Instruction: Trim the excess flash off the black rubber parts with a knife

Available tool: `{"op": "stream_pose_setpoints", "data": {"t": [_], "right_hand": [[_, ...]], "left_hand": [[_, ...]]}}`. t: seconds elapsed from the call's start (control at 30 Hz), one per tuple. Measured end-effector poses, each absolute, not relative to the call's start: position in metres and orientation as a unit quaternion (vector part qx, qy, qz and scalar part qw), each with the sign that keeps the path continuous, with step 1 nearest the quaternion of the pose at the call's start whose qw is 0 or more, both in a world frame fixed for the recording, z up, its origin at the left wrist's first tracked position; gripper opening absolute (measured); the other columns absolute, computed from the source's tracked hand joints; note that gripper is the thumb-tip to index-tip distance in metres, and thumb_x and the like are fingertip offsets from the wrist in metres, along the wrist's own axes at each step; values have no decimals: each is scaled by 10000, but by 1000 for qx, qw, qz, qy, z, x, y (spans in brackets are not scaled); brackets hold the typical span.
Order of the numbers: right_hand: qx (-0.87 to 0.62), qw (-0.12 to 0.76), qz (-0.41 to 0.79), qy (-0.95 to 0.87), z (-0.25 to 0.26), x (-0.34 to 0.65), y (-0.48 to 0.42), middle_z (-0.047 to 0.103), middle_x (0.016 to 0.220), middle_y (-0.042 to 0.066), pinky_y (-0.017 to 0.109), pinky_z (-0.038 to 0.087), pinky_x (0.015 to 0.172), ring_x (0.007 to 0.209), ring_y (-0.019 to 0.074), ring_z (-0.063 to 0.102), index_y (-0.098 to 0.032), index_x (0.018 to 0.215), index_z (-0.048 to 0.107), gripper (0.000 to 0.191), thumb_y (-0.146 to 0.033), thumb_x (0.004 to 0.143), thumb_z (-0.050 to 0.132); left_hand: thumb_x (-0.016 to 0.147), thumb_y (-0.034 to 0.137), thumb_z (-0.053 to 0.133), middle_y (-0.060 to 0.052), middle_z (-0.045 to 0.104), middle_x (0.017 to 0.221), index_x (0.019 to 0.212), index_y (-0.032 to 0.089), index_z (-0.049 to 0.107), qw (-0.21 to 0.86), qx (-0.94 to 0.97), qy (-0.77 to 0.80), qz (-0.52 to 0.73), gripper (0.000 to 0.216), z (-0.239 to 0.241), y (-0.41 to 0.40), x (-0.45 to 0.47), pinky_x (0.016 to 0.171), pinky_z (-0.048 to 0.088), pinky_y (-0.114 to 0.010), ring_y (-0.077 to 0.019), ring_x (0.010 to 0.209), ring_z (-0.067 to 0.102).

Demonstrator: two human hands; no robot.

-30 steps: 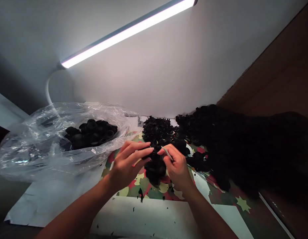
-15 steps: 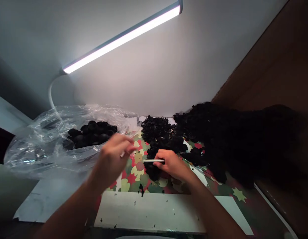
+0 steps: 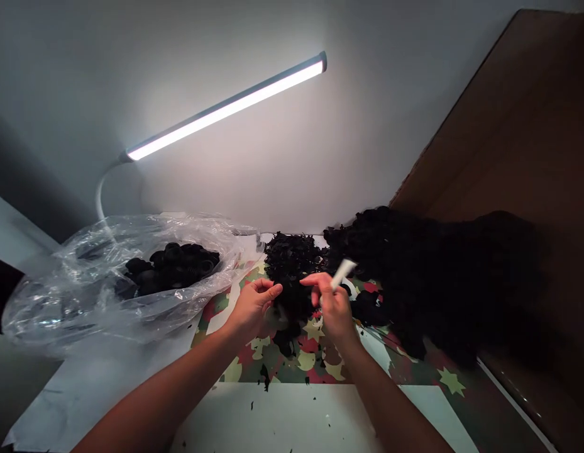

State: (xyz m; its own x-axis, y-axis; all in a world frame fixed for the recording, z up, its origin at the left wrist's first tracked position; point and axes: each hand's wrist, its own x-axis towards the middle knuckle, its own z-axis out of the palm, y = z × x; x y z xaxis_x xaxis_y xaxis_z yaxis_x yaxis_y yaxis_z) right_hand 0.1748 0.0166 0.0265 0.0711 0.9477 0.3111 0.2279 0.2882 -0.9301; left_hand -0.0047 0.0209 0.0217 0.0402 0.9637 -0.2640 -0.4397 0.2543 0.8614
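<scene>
My right hand is closed around a slim white stick-like tool, which tilts up and to the right out of the fist; its working end cannot be made out. The index finger of that hand points left over the dark pieces. Facing it, my left hand has thumb and fingers pinched together at the edge of a pile of black pieces. Whatever lies in that pinch blends into the black behind it. Behind both hands rises a heap of thin black scraps.
A clear plastic bag at left holds rounded black parts. A large black heap fills the right, by a brown board. A lit lamp hangs above. White sheet and patterned paper cover the table.
My left hand has come right, from beside the bag to the black pieces. The tool in my right hand has swung from level to tilted upward. The camera view has shifted slightly.
</scene>
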Motion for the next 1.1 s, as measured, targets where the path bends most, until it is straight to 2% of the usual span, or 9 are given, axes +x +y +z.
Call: {"op": "stream_pose_setpoints", "data": {"t": [0.07,0.13,0.2,0.3,0.47,0.6,0.83,0.93,1.1], "right_hand": [[-487,585,315,-567,33,181,16,708,960,64,316,496,730,817,192,637,-219,875,766,560,-457,1050,290],[-476,601,312,-561,38,183,13,700,927,51,313,498,674,705,168,619,-230,932,760,547,-458,1059,280],[-465,591,301,-587,41,182,9,704,864,35,318,513,677,680,171,631,-241,1009,746,435,-450,1047,366],[-457,569,284,-622,39,179,6,753,934,38,353,539,835,894,220,702,-250,1079,707,222,-394,981,568],[-444,556,341,-614,34,177,10,731,1143,91,391,539,896,1019,249,697,-225,899,658,148,-367,936,640],[-440,539,352,-626,34,177,11,704,1205,100,413,492,970,1124,261,646,-222,861,648,160,-354,948,623],[-452,543,297,-643,29,173,11,702,1034,66,343,490,843,974,228,650,-225,814,643,152,-316,936,637],[-461,532,275,-655,30,171,10,698,1048,70,334,494,797,967,233,649,-226,791,634,156,-304,925,640],[-471,512,286,-659,34,168,4,685,1254,89,398,462,971,1142,271,628,-227,827,634,154,-302,954,588]], "left_hand": [[483,361,972,58,581,600,678,155,569,650,286,433,555,493,24,23,0,536,415,-173,-60,542,531],[485,331,976,72,573,577,706,166,554,644,276,426,572,504,25,26,4,535,407,-164,-51,527,520],[490,309,976,66,607,600,784,177,567,644,267,419,582,521,26,28,8,551,426,-171,-59,536,546],[489,287,979,43,650,644,866,174,587,650,260,412,584,555,30,30,10,578,457,-188,-76,559,587],[520,243,969,44,656,649,941,161,615,665,267,400,571,555,36,29,8,606,477,-197,-79,571,601],[537,240,963,37,668,660,950,164,611,668,282,399,561,548,32,29,7,588,465,-196,-80,567,596],[580,244,939,64,611,644,959,169,616,651,319,400,561,503,28,28,7,560,423,-184,-66,557,556],[598,250,931,66,604,656,960,172,619,634,340,401,567,484,30,27,7,564,424,-188,-69,568,552],[629,242,913,49,618,717,974,177,635,614,378,392,571,448,29,25,7,572,427,-192,-83,619,568]]}}
